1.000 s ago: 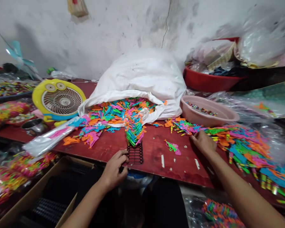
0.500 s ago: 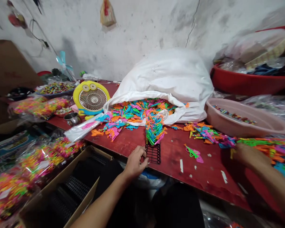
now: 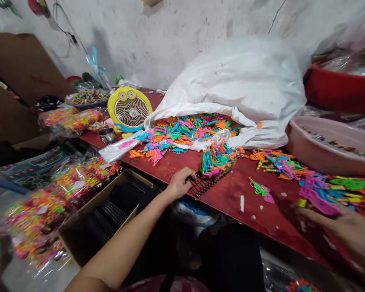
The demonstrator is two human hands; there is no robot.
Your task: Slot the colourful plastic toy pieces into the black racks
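My left hand (image 3: 181, 183) is closed on the left edge of a black wire-like plastic rack (image 3: 205, 185) at the table's front edge. The rack lies slanted, and a cluster of colourful toy guns (image 3: 217, 158) stands packed over its far end. At the right, my right hand (image 3: 346, 227) is closed around a purple toy gun (image 3: 318, 196) with a yellow piece at one end; it is partly blurred. Just beyond that hand spreads a pile of loose toy guns (image 3: 353, 184). A single green and pink toy gun (image 3: 261, 190) lies on the red table between my hands.
Behind the rack, a big white sack (image 3: 231, 77) spills more toy guns. A pink basin (image 3: 331, 156) stands at the right, a yellow fan (image 3: 130, 107) at the left. Below left are a cardboard box (image 3: 69, 235) of black racks and bagged colourful pieces (image 3: 45, 198).
My right hand has drawn back from the pile with the purple toy gun. The rack under my left hand has turned from straight to slanted. The whole view has shifted.
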